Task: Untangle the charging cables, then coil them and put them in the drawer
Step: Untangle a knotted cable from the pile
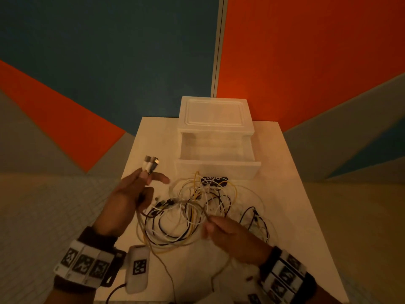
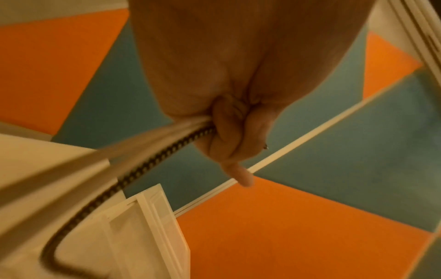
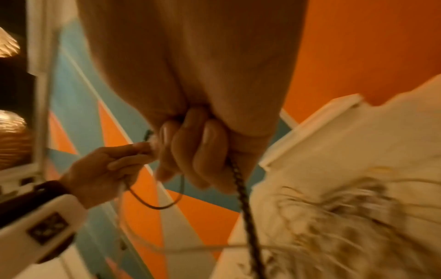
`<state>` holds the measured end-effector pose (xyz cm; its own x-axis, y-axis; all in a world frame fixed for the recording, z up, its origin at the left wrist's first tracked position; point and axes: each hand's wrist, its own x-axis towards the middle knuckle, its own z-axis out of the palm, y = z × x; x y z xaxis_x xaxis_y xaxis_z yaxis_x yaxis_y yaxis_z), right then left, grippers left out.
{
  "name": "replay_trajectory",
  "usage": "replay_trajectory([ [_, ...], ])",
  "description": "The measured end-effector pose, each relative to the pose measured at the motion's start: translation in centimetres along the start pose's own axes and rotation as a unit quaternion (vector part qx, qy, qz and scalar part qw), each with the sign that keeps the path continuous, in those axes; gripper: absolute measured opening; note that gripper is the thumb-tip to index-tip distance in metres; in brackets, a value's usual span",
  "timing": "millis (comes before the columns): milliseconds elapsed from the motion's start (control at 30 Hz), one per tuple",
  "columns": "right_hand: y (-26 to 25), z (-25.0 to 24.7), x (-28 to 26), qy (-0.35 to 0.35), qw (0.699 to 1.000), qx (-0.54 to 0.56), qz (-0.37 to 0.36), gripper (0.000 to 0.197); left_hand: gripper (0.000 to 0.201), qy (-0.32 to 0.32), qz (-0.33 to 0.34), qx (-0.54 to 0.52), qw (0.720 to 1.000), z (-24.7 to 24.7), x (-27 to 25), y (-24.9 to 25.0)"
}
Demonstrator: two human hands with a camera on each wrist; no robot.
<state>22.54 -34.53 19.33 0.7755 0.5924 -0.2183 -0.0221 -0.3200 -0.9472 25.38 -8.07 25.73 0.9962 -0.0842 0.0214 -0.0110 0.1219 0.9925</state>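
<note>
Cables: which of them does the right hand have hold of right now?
The black-and-white braided cable, gripped in the right hand; the plain white, yellow and black ones lie loose in the tangle on the table.

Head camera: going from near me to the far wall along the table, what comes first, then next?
Wrist camera → tangled cables → black label → open drawer → lid of the drawer box.
</note>
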Motion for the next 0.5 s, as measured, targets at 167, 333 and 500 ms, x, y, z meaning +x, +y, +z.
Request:
replay_trajectory([
  [167, 9.5, -2.2, -7.1, -0.11, 0.97, -0.084, 0.2, 0.03, 0.031, 0.04, -0.032, -0.129, 0.99, -1.7, -0.2, -0.5],
  [333, 14.2, -1.1, -9.5, -0.102, 0.925, -0.239, 0.277, 0.044, 0.025, -0.027, -0.068, -0.17, 0.983, 0.5, -0.7, -1.9],
  [500, 7.3, 0.2, -4.4, 0.018, 0.96, -0.259, 0.106, 0.086, 0.024, -0.063, -0.07, -0.206, 0.974, 1.8, -1.1, -1.2],
])
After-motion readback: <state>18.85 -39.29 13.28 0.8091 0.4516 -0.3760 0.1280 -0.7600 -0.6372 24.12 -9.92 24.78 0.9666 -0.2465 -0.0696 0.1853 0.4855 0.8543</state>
